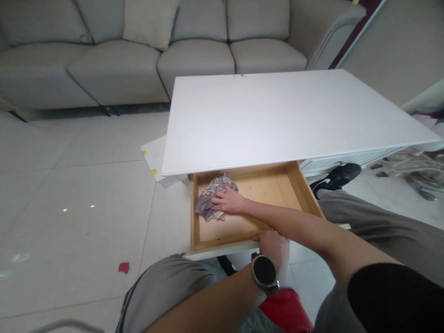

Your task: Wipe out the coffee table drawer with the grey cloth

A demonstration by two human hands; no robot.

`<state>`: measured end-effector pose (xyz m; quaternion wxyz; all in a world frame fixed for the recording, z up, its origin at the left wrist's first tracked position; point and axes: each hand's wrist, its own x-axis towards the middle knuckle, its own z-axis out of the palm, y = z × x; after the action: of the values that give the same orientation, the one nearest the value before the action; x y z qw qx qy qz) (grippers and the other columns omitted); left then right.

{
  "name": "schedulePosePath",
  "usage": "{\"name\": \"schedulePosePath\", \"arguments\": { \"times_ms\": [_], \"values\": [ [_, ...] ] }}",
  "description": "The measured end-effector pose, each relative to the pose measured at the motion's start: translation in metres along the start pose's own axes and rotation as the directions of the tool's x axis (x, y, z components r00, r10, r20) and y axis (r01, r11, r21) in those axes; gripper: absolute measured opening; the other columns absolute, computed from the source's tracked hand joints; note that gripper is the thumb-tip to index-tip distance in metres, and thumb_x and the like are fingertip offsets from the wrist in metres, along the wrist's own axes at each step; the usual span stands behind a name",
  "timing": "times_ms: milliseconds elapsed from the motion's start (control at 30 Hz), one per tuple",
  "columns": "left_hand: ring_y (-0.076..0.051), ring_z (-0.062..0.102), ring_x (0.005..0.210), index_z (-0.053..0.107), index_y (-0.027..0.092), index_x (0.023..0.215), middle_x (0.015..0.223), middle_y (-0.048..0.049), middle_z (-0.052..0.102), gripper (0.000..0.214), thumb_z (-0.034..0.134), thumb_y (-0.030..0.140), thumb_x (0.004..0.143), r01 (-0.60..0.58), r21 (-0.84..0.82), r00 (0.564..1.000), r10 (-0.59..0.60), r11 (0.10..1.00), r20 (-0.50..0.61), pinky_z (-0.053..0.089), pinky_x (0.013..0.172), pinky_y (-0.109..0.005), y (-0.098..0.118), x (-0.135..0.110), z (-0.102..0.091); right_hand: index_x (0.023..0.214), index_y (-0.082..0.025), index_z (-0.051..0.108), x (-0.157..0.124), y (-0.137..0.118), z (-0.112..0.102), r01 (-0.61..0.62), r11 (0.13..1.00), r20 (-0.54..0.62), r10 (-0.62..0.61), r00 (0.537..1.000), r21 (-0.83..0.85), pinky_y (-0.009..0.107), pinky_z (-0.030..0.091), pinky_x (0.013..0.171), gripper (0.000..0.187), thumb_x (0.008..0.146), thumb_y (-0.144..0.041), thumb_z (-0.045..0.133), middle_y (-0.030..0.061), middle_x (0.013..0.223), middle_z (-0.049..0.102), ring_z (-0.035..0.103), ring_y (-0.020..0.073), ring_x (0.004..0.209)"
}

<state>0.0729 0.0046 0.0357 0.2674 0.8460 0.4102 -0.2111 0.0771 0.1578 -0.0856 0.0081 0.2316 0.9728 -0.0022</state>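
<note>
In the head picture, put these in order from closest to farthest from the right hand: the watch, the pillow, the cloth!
1. Cloth: touching the right hand, in the drawer's left part.
2. Watch: on the left arm.
3. Pillow: on the sofa, beyond the table.

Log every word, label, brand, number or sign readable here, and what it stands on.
No words or numbers can be read.
Black sports shoe: white swoosh-shaped logo, no letters visible.
Round wristwatch with dark dial: any bezel marks too small and blurred to read.
Flat white panel: small yellow patches, no legible print.
Grey-brown patterned cloth: pattern only, no lettering seen.
</note>
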Motion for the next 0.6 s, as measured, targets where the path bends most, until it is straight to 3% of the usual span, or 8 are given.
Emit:
{"name": "schedulePosePath", "arguments": {
  "times_ms": [67, 133, 233, 367, 400, 467, 500, 600],
  "values": [
    [-0.032, 0.075, 0.097, 0.074, 0.008, 0.114, 0.097, -0.0200, 0.076, 0.040, 0.039, 0.005, 0.094, 0.006, -0.014, 1.000, -0.005, 1.000, 0.023, 0.060, 0.075, -0.042, 0.001, 0.001, 0.000, 0.121, -0.028, 0.071, 0.027, 0.008, -0.003, 0.056, 0.996, -0.028, -0.058, 0.998, -0.068, 0.064, 0.034, 0.107, 0.033, 0.103, -0.020, 0.045, 0.0097, 0.135, 0.058, 0.042, 0.0299, 0.127],
    [-0.033, 0.075, 0.098, 0.071, 0.010, 0.120, 0.098, -0.0192, 0.076, 0.043, 0.038, 0.003, 0.093, 0.018, -0.019, 1.000, -0.018, 1.000, 0.018, 0.060, 0.075, -0.042, 0.001, 0.001, 0.000, 0.111, -0.025, 0.074, 0.038, 0.024, -0.007, 0.009, 0.994, 0.027, -0.006, 1.000, -0.112, 0.065, 0.034, 0.106, 0.031, 0.101, -0.018, 0.046, 0.0092, 0.139, 0.056, 0.041, 0.0310, 0.128],
    [-0.032, 0.075, 0.096, 0.064, 0.018, 0.131, 0.096, -0.0155, 0.076, 0.048, 0.038, 0.002, 0.094, 0.027, -0.023, 1.000, -0.027, 0.999, -0.005, 0.060, 0.074, -0.042, -0.001, -0.001, -0.002, 0.109, -0.025, 0.075, 0.018, 0.056, -0.012, -0.129, 0.986, 0.145, 0.144, 0.979, -0.108, 0.063, 0.040, 0.103, 0.030, 0.098, -0.016, 0.049, 0.0092, 0.142, 0.055, 0.042, 0.0321, 0.128],
    [-0.031, 0.076, 0.097, 0.063, 0.020, 0.133, 0.099, -0.0156, 0.077, 0.043, 0.043, 0.007, 0.097, -0.013, -0.031, 1.000, 0.013, 0.999, -0.002, 0.060, 0.072, -0.039, -0.005, -0.003, -0.008, 0.108, -0.026, 0.076, -0.064, 0.095, -0.019, -0.264, 0.963, 0.266, 0.267, 0.926, -0.048, 0.061, 0.037, 0.108, 0.034, 0.096, -0.014, 0.047, 0.0087, 0.145, 0.055, 0.038, 0.0328, 0.135],
    [-0.030, 0.076, 0.097, 0.064, 0.020, 0.132, 0.100, -0.0156, 0.077, 0.041, 0.043, 0.009, 0.098, -0.028, -0.033, 1.000, 0.028, 0.999, -0.004, 0.060, 0.072, -0.038, -0.007, -0.003, -0.009, 0.107, -0.026, 0.077, -0.090, 0.102, -0.021, -0.326, 0.945, 0.300, 0.322, 0.898, -0.040, 0.060, 0.036, 0.109, 0.035, 0.095, -0.013, 0.046, 0.0085, 0.148, 0.054, 0.036, 0.0326, 0.137],
    [-0.029, 0.076, 0.096, 0.064, 0.019, 0.130, 0.100, -0.0152, 0.077, 0.038, 0.044, 0.010, 0.099, -0.061, -0.039, 0.998, 0.060, 0.997, -0.013, 0.060, 0.072, -0.036, -0.010, -0.004, -0.010, 0.108, -0.026, 0.077, -0.140, 0.116, -0.027, -0.465, 0.882, 0.398, 0.452, 0.798, -0.069, 0.057, 0.035, 0.110, 0.040, 0.091, -0.008, 0.045, 0.0084, 0.156, 0.049, 0.028, 0.0306, 0.143],
    [-0.029, 0.076, 0.097, 0.064, 0.019, 0.129, 0.100, -0.0151, 0.077, 0.037, 0.044, 0.010, 0.099, -0.074, -0.039, 0.997, 0.073, 0.996, -0.018, 0.060, 0.073, -0.036, -0.011, -0.004, -0.010, 0.105, -0.022, 0.079, -0.162, 0.121, -0.031, -0.503, 0.859, 0.419, 0.492, 0.763, -0.095, 0.057, 0.035, 0.108, 0.043, 0.089, -0.005, 0.043, 0.0121, 0.156, 0.049, 0.026, 0.0314, 0.145],
    [-0.029, 0.075, 0.099, 0.063, 0.018, 0.129, 0.101, -0.0161, 0.077, 0.036, 0.045, 0.010, 0.099, -0.094, -0.018, 0.995, 0.094, 0.995, -0.028, 0.060, 0.073, -0.037, -0.014, -0.004, -0.008, 0.095, -0.016, 0.080, -0.206, 0.130, -0.041, -0.567, 0.810, 0.438, 0.568, 0.696, -0.149, 0.060, 0.035, 0.106, 0.044, 0.085, -0.001, 0.040, 0.0206, 0.151, 0.052, 0.025, 0.0338, 0.145]
  ]
}}
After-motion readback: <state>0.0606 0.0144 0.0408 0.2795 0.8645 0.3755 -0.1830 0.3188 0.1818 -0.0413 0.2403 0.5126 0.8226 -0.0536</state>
